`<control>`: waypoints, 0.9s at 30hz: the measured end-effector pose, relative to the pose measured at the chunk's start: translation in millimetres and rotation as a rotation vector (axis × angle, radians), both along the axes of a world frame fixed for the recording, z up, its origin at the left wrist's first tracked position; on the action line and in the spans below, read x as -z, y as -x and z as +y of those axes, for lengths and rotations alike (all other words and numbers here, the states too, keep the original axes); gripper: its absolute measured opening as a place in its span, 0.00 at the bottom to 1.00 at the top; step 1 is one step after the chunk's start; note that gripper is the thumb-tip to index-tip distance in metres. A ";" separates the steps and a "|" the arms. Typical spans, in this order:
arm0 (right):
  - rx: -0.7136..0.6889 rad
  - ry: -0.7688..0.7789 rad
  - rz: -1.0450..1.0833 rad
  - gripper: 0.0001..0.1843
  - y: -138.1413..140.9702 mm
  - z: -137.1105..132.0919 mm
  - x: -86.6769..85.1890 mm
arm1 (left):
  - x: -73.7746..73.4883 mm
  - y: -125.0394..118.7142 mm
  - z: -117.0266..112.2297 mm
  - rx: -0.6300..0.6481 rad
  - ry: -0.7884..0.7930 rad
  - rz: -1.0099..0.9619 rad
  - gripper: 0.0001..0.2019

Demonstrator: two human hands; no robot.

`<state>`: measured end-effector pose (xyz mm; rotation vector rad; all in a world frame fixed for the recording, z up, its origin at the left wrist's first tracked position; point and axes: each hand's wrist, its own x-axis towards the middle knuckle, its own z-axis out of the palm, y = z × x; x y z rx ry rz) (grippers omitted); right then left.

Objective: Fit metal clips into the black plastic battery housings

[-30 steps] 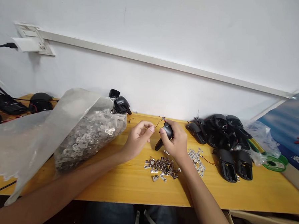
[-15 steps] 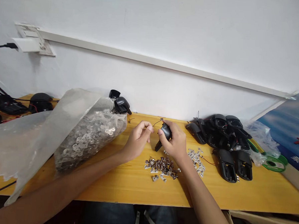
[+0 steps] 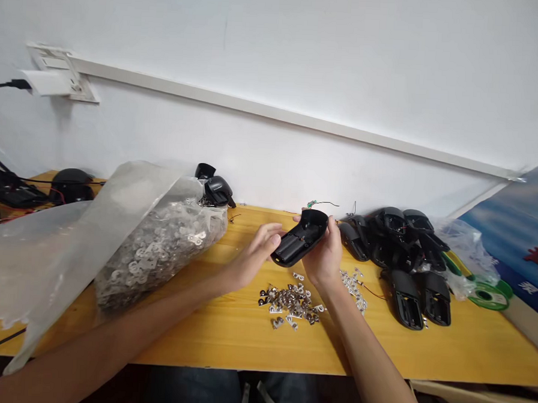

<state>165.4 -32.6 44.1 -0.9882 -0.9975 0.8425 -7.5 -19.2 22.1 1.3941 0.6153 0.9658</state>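
My right hand (image 3: 324,258) grips a black plastic mouse shell (image 3: 300,244) from below, its hollow inside turned up toward me. A thin wire with a small green board (image 3: 323,203) sticks out behind the shell. The fingertips of my left hand (image 3: 253,253) touch the shell's near-left end, fingers stretched and close together. Below both hands lies a small heap of shiny metal contacts (image 3: 291,302) on the yellow wooden table (image 3: 244,332).
A big clear plastic bag of metal parts (image 3: 158,247) lies at the left. A pile of black mouse shells (image 3: 397,247) sits at the right, with a green solder spool (image 3: 489,294) and a blue box (image 3: 519,239) beyond. More black parts (image 3: 215,186) stand by the wall.
The shell has been turned over, so its hollow inside now faces up. My left hand has opened from a pinch and moved onto the shell's end. The wire now trails behind.
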 end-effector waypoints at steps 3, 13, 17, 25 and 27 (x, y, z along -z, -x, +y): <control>-0.087 0.002 -0.107 0.41 1.9 0.2 -0.4 | -2.1 -1.0 4.1 0.213 0.299 -0.131 0.30; -0.086 -0.112 -0.382 0.33 5.2 -5.3 18.9 | -9.2 -11.2 -3.9 0.060 0.494 -0.200 0.12; -0.074 -0.101 -0.360 0.37 11.8 -2.4 19.3 | -0.7 -22.5 -7.4 -0.002 0.462 -0.178 0.11; -0.077 0.007 -0.013 0.38 -8.5 8.7 25.0 | -52.1 30.4 -38.4 -0.074 0.577 -0.095 0.13; -0.067 0.024 0.024 0.36 -9.7 8.9 25.6 | -79.8 63.8 -43.0 -0.144 0.329 -0.028 0.14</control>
